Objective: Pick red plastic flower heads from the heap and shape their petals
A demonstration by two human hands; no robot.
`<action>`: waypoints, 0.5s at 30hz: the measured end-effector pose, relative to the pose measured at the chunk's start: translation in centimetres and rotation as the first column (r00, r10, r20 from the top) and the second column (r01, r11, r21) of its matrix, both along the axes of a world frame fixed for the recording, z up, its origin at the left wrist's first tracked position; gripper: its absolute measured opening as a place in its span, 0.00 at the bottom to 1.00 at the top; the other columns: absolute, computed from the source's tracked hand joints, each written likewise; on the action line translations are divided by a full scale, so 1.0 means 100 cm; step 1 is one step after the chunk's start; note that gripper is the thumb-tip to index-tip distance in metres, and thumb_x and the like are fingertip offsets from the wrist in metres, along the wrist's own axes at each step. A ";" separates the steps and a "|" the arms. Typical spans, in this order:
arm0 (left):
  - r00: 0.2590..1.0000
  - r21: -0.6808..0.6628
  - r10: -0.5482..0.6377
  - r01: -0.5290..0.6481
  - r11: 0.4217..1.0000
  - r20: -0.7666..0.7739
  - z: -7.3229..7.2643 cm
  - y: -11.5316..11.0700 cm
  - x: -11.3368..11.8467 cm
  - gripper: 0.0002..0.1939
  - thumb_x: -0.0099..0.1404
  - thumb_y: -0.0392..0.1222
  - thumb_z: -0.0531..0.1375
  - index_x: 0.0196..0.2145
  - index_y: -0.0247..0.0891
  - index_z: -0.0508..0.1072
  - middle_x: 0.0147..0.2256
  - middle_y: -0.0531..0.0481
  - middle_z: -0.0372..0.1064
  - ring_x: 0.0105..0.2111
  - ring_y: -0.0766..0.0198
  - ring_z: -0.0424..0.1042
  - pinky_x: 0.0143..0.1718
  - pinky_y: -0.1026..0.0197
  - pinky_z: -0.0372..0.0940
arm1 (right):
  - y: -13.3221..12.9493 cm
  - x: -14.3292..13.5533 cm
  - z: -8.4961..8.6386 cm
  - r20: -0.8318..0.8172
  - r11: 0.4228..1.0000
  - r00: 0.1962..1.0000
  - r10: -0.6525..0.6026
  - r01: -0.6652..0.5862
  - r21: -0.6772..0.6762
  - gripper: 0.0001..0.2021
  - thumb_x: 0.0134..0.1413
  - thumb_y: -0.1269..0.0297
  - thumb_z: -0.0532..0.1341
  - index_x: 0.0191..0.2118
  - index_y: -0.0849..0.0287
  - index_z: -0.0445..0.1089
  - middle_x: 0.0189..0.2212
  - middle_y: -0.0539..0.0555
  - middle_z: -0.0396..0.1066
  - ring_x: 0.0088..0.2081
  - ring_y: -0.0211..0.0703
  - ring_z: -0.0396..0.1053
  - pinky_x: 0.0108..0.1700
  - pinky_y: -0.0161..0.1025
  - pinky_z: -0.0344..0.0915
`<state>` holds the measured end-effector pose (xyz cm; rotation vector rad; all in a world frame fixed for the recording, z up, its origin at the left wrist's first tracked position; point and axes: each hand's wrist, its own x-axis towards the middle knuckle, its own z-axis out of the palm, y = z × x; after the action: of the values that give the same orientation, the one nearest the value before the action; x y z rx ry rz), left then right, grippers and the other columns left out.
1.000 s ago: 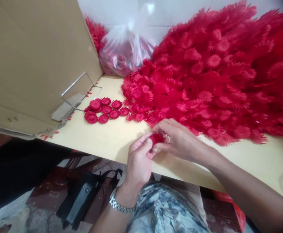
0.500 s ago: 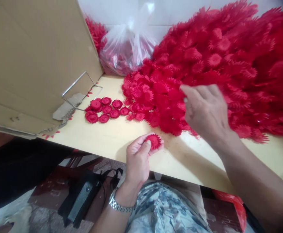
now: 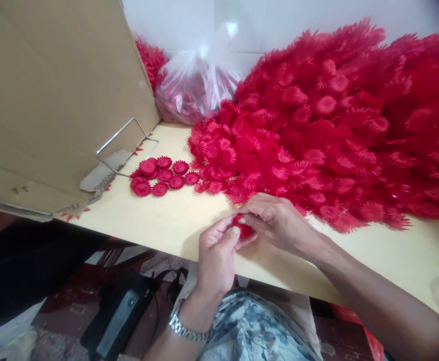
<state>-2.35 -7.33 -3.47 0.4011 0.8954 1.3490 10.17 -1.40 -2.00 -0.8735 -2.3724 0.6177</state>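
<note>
Between the thumb and fingers of my left hand (image 3: 218, 250) is a red fringed flower disc (image 3: 244, 228), held just above the table's front part. My right hand (image 3: 275, 220) meets it from the right, its thumb and fingers pinched on the disc's upper side. Whether the right fingers also hold a separate piece is hidden. Behind both hands rises a big heap of red fringed flower pieces (image 3: 317, 125). Left of the heap, several finished-looking red flower discs (image 3: 165, 175) lie in a loose cluster on the table.
A tall cardboard sheet (image 3: 61, 90) stands at the left, with a bent metal wire frame (image 3: 116, 138) against it. A knotted clear plastic bag (image 3: 195, 90) of red pieces sits at the back wall. The pale yellow table (image 3: 159, 218) ends close to my lap.
My right hand has come from the heap down and left to the flower disc in my left hand. The left hand has kept its hold, nearly still.
</note>
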 end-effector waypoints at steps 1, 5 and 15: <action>1.000 0.001 0.009 -0.009 1.000 -0.001 0.000 0.000 0.000 0.08 0.54 0.32 0.62 0.34 0.33 0.77 0.33 0.46 0.76 0.37 0.60 0.74 0.45 0.52 0.68 | 0.001 0.001 0.000 0.024 1.000 1.000 -0.011 0.010 0.029 0.09 0.58 0.73 0.54 0.30 0.61 0.70 0.26 0.53 0.71 0.29 0.37 0.67 0.31 0.33 0.61; 0.997 -0.027 0.066 -0.067 0.997 -0.045 0.000 0.002 -0.002 0.05 0.52 0.33 0.62 0.29 0.31 0.77 0.28 0.48 0.74 0.32 0.60 0.74 0.42 0.50 0.69 | 0.017 0.007 0.006 0.144 0.911 0.944 -0.297 0.235 0.339 0.12 0.55 0.77 0.50 0.29 0.61 0.70 0.25 0.56 0.69 0.28 0.42 0.64 0.30 0.37 0.59; 0.999 -0.047 0.035 -0.034 0.998 0.026 0.001 0.006 -0.008 0.05 0.55 0.35 0.61 0.29 0.31 0.76 0.26 0.49 0.73 0.28 0.65 0.73 0.42 0.54 0.70 | 0.021 0.009 0.022 0.222 0.951 0.949 -0.222 0.161 0.265 0.08 0.53 0.65 0.60 0.39 0.61 0.70 0.35 0.58 0.71 0.37 0.47 0.65 0.38 0.42 0.59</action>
<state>-3.19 -6.78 -3.32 0.3324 0.9140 1.3592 11.07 0.72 0.16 -1.1072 -2.4731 0.1372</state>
